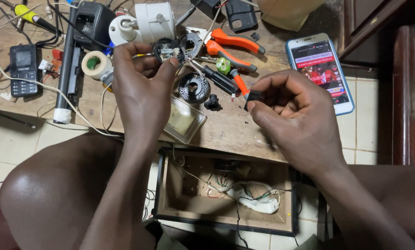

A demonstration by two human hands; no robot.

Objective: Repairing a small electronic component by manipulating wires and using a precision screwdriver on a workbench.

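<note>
Left hand pinches the small round circuit board by its rim (light, fragile, I'd guess); right hand fingers are closed on a small black part.

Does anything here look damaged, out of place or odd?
Nothing looks spilled, but the white camera housing lies opened up: its round circuit board is out in the left hand, wires trailing. The right hand pinches a small black part.
</note>
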